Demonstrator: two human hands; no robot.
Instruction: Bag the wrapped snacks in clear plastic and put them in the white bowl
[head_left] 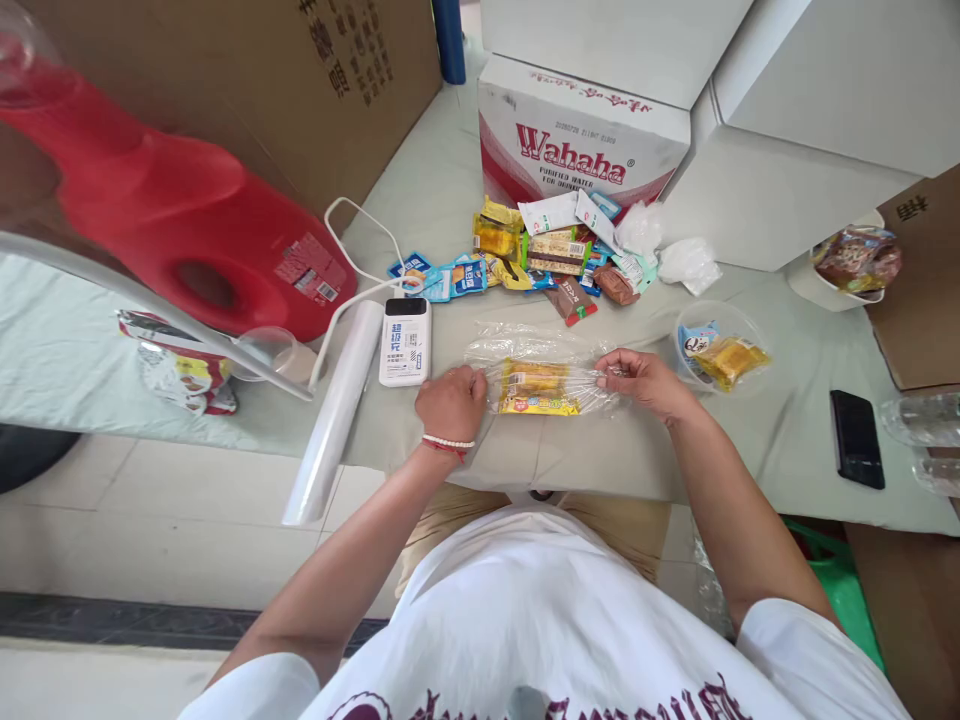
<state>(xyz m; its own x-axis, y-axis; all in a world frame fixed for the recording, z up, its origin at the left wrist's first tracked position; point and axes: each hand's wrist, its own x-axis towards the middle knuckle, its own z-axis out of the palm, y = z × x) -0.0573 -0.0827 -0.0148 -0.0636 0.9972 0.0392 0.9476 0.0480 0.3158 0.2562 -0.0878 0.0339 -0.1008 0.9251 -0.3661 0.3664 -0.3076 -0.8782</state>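
Note:
A clear plastic bag (525, 352) lies flat on the grey-clothed table (465, 190), with yellow snack packets (537, 388) inside it. My left hand (451, 402) presses and grips the bag's left end. My right hand (645, 382) pinches the bag's right end. The bag is stretched between the two hands near the table's front edge.
A pile of snack packets (551, 255) lies in front of a Wahaha carton (581, 135). A white device (405, 340) with a cable and a roll of clear film (335, 410) lie left. A clear bowl (716, 345), a black phone (856, 438) and a red jug (172, 210) stand around.

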